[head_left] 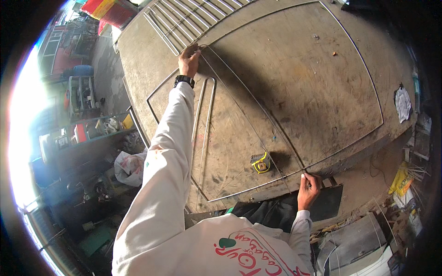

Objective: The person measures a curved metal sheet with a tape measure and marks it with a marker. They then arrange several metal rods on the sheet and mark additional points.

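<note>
Metal rod frame (258, 187): one, large, laid flat on a wooden tabletop (317, 92); a thin crossbar (251, 94) spans it from near edge to far edge. Dark cloth (271, 208): one, just beyond the frame's near edge, on the wearer's side. Right hand (307, 191): fingers curled, tips at the frame's near edge where the crossbar meets it; firm grip or light touch, cannot tell. Tape measure (261, 163): one, black and yellow, inside the frame, near its near edge. U-bent rod (209, 115): one, lying within the frame's left part, partly behind the sleeve. Left hand (189, 60): fingers bent, thumb toward them, at the frame's far edge by the crossbar's end; whether it grips, cannot tell. Barred metal grille (184, 16): one, beyond the frame's far edge.
</note>
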Demonstrator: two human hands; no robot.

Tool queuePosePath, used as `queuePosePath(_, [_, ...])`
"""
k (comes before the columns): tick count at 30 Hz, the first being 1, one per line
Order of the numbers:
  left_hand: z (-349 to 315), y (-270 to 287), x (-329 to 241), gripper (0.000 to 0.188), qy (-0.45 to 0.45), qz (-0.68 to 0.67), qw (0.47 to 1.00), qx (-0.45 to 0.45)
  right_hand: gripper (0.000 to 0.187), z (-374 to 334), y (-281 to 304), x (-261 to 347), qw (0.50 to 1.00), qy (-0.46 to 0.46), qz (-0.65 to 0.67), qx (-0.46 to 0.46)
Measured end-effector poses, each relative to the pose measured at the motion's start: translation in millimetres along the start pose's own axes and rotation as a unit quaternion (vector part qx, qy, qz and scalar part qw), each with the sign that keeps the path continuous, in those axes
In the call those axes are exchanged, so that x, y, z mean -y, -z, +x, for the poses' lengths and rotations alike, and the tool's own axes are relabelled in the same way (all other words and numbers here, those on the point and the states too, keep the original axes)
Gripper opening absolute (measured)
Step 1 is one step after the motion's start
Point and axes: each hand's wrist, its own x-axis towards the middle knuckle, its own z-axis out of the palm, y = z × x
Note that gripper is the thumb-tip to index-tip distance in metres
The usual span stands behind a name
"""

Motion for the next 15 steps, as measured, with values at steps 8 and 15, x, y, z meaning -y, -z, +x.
queuePosePath(8, [1.7,-3.6,6.6,0.031,-0.095,0.082,0.992,-0.006,0.01,2.6,2.9,-2.2,1.0,0.002,-0.004,0.017])
queuePosePath(15, [11.5,-18.6,2.3,0.036,-0.055,0.174,0.983,0.017,0.008,-6.3,-1.7,-6.8,1.0,-0.011,0.0,0.0])
